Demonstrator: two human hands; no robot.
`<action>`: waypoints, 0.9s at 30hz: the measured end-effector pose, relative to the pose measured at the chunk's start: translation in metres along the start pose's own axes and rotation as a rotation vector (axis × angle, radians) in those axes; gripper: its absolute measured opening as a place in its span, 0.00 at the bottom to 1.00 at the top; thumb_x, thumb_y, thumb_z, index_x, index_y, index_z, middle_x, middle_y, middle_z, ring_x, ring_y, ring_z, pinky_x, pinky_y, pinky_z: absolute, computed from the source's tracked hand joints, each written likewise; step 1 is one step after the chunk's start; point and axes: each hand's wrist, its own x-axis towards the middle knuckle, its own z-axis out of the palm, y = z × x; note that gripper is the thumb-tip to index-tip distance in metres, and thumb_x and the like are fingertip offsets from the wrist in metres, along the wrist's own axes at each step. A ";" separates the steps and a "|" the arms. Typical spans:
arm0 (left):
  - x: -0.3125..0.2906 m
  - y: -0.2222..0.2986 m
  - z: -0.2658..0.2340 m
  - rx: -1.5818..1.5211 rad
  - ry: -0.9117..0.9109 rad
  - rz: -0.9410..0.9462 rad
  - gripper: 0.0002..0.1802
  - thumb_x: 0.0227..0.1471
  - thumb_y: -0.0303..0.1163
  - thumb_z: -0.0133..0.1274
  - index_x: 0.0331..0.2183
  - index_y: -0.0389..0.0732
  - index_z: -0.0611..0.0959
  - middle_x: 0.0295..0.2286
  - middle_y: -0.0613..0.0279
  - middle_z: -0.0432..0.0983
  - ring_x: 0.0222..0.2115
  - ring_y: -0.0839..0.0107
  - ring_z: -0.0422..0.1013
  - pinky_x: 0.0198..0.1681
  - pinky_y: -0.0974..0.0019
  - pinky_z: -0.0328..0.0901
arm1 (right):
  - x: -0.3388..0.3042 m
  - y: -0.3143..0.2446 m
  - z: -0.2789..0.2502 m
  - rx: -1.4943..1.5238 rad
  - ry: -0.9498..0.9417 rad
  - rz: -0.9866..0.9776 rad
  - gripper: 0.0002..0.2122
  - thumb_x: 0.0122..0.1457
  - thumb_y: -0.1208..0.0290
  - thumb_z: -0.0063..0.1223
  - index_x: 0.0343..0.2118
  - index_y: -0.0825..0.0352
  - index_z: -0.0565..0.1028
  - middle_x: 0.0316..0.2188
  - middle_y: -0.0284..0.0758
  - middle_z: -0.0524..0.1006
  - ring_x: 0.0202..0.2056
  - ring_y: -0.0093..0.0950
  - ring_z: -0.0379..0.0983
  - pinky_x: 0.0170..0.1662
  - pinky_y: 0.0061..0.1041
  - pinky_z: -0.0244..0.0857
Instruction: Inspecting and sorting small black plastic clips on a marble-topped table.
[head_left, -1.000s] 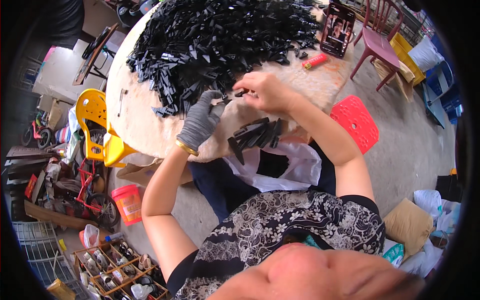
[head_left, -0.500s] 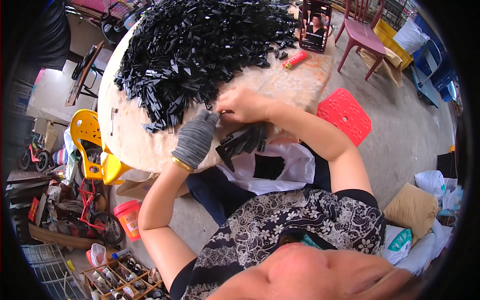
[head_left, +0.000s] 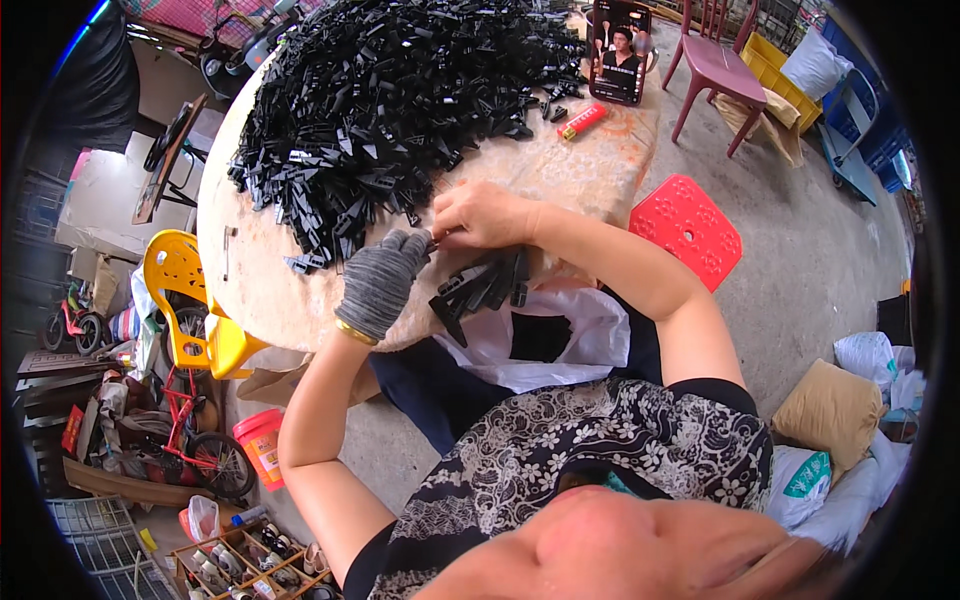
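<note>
A heap of small black plastic parts (head_left: 390, 110) covers the far side of the round table (head_left: 560, 165). My left hand (head_left: 380, 285), in a grey knitted glove, is closed at the near side of the heap. Its fingertips meet those of my bare right hand (head_left: 484, 214), which is pinched. Whatever lies between the fingers is too small and covered to make out. Below my right hand, a few black clip-like parts (head_left: 485, 285) lie at the table's near edge. An open white plastic bag (head_left: 595, 335) rests on my lap under them, with something black inside.
A phone (head_left: 620, 55) stands upright at the table's far right, near a red lighter-like tube (head_left: 583, 121). A red stool (head_left: 687, 232) is to the right, a yellow chair (head_left: 175, 290) left. A red bucket (head_left: 260, 448) and sacks (head_left: 828, 412) sit on the floor.
My left hand has shifted slightly down and left, its wrist turned a little. The fingertips of both hands stay together. The view has shifted slightly.
</note>
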 end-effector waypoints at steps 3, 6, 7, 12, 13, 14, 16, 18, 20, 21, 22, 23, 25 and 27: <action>-0.006 -0.008 0.005 0.066 -0.005 -0.029 0.18 0.53 0.36 0.50 0.46 0.41 0.75 0.31 0.51 0.77 0.31 0.55 0.74 0.35 0.60 0.68 | 0.002 -0.005 -0.006 0.058 -0.003 0.059 0.10 0.46 0.65 0.59 0.31 0.62 0.78 0.28 0.35 0.75 0.33 0.35 0.74 0.36 0.32 0.67; -0.009 -0.011 0.001 -0.183 0.073 -0.101 0.15 0.53 0.34 0.50 0.43 0.40 0.78 0.31 0.50 0.77 0.31 0.55 0.74 0.35 0.60 0.68 | 0.003 -0.016 -0.022 0.086 -0.014 0.153 0.12 0.45 0.67 0.59 0.33 0.64 0.77 0.28 0.37 0.75 0.33 0.34 0.74 0.36 0.31 0.67; -0.010 -0.009 -0.003 -0.279 0.104 -0.123 0.14 0.52 0.33 0.50 0.41 0.40 0.79 0.31 0.49 0.77 0.31 0.54 0.74 0.35 0.60 0.68 | 0.003 -0.018 -0.026 0.089 -0.020 0.181 0.13 0.44 0.67 0.59 0.34 0.65 0.76 0.28 0.37 0.75 0.32 0.34 0.74 0.36 0.30 0.67; -0.009 -0.014 -0.007 -0.510 0.047 -0.189 0.13 0.51 0.33 0.51 0.37 0.38 0.81 0.31 0.47 0.77 0.32 0.54 0.75 0.36 0.61 0.68 | 0.000 -0.014 -0.031 0.111 -0.075 0.158 0.08 0.44 0.73 0.56 0.29 0.67 0.77 0.28 0.39 0.75 0.32 0.34 0.74 0.37 0.29 0.67; -0.007 -0.013 -0.007 -0.525 0.024 -0.184 0.13 0.50 0.32 0.52 0.37 0.38 0.81 0.31 0.47 0.77 0.32 0.54 0.75 0.36 0.61 0.68 | -0.001 -0.014 -0.031 0.126 -0.059 0.170 0.07 0.44 0.74 0.55 0.29 0.68 0.77 0.28 0.39 0.75 0.32 0.35 0.74 0.37 0.30 0.67; -0.007 -0.012 -0.006 -0.540 0.000 -0.177 0.13 0.50 0.32 0.52 0.37 0.38 0.81 0.31 0.47 0.77 0.32 0.54 0.75 0.36 0.61 0.68 | -0.001 -0.013 -0.029 0.140 -0.042 0.182 0.06 0.44 0.75 0.55 0.28 0.68 0.77 0.28 0.38 0.75 0.32 0.35 0.73 0.37 0.30 0.67; -0.005 -0.011 -0.002 -0.515 0.018 -0.165 0.12 0.49 0.32 0.53 0.37 0.38 0.81 0.30 0.48 0.77 0.31 0.54 0.74 0.35 0.60 0.68 | -0.001 -0.011 -0.027 0.126 -0.016 0.134 0.06 0.45 0.77 0.54 0.28 0.66 0.78 0.28 0.38 0.75 0.33 0.35 0.73 0.37 0.30 0.67; -0.004 -0.010 0.001 -0.476 0.053 -0.147 0.12 0.49 0.32 0.53 0.37 0.38 0.81 0.30 0.48 0.77 0.31 0.54 0.74 0.35 0.60 0.68 | 0.000 -0.010 -0.025 0.125 0.005 0.083 0.07 0.45 0.77 0.54 0.29 0.65 0.78 0.28 0.37 0.75 0.33 0.36 0.73 0.37 0.30 0.67; -0.003 -0.010 0.004 -0.462 0.059 -0.137 0.13 0.49 0.35 0.54 0.37 0.39 0.81 0.30 0.49 0.77 0.31 0.53 0.74 0.34 0.59 0.67 | 0.001 -0.009 -0.023 0.117 0.008 0.063 0.07 0.45 0.76 0.54 0.29 0.65 0.78 0.28 0.37 0.75 0.33 0.36 0.73 0.37 0.30 0.67; -0.002 -0.010 0.006 -0.445 0.051 -0.136 0.13 0.49 0.36 0.54 0.37 0.40 0.81 0.30 0.49 0.77 0.31 0.53 0.74 0.34 0.59 0.67 | 0.001 -0.009 -0.022 0.113 0.011 0.054 0.07 0.45 0.76 0.54 0.29 0.64 0.78 0.28 0.37 0.75 0.33 0.37 0.73 0.37 0.30 0.67; -0.001 -0.009 0.006 -0.429 0.043 -0.136 0.14 0.49 0.36 0.53 0.37 0.40 0.81 0.30 0.49 0.77 0.31 0.53 0.74 0.34 0.59 0.67 | 0.001 -0.009 -0.022 0.112 0.013 0.046 0.07 0.45 0.77 0.55 0.29 0.66 0.78 0.28 0.37 0.75 0.32 0.36 0.73 0.36 0.30 0.67; 0.000 -0.008 0.006 -0.405 0.014 -0.143 0.14 0.49 0.34 0.54 0.38 0.40 0.81 0.30 0.49 0.77 0.31 0.54 0.74 0.35 0.60 0.68 | 0.000 -0.009 -0.022 0.112 0.014 0.039 0.07 0.45 0.78 0.55 0.29 0.67 0.78 0.28 0.37 0.74 0.31 0.35 0.73 0.35 0.29 0.67; 0.002 -0.006 0.001 -0.356 -0.048 -0.159 0.14 0.49 0.30 0.54 0.40 0.39 0.81 0.31 0.48 0.77 0.32 0.56 0.75 0.35 0.63 0.68 | 0.000 -0.008 -0.021 0.112 0.019 0.029 0.07 0.45 0.79 0.55 0.30 0.68 0.77 0.28 0.37 0.74 0.31 0.35 0.73 0.34 0.28 0.67; 0.003 -0.003 -0.002 -0.308 -0.028 -0.143 0.13 0.49 0.33 0.54 0.39 0.40 0.81 0.30 0.49 0.77 0.30 0.55 0.75 0.34 0.62 0.68 | 0.000 -0.008 -0.020 0.112 0.025 0.025 0.07 0.45 0.78 0.56 0.30 0.68 0.77 0.28 0.38 0.74 0.30 0.35 0.73 0.34 0.28 0.67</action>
